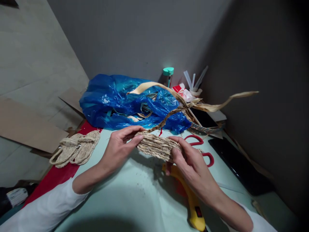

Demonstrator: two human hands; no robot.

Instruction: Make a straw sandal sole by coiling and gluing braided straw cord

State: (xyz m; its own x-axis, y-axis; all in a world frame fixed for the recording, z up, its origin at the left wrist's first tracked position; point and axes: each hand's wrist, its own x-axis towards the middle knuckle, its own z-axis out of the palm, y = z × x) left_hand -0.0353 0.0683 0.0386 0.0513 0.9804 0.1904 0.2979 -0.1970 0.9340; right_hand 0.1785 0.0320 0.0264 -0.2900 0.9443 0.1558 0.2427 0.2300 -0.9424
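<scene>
Standing by the table, I note at far left a flat, looped piece of pale straw-coloured braid [77,146], resting near the red table edge [54,180]. Next, the bare left hand [120,145], white-sleeved, is closed in a pinch, thumb and fingers gripping the left end of a flat, rectangular bundle of tan braided plant fibre [155,147]. Behind it sits a crumpled, shiny blue plastic bag [103,96].

The bundle spans the gap between both hands, raised over the pale green table cover [116,206]. Its long axis runs crosswise, right end slightly lower in view. Governing relation: a thin, twisted brown braid tail [166,118] leaves the bundle's left end, beside the left fingertips, and extends away and rightward into loose, pale ribbon-like strips [149,84]. The left hand is therefore nearer to the tail's root.

The right hand [190,161] is closed on the bundle's opposite end, thumb on the near face. Below it lies a yellow glue gun [194,206]; just beyond are red-handled scissors [209,159]; farther right, a glossy black flat panel [241,164]
</scene>
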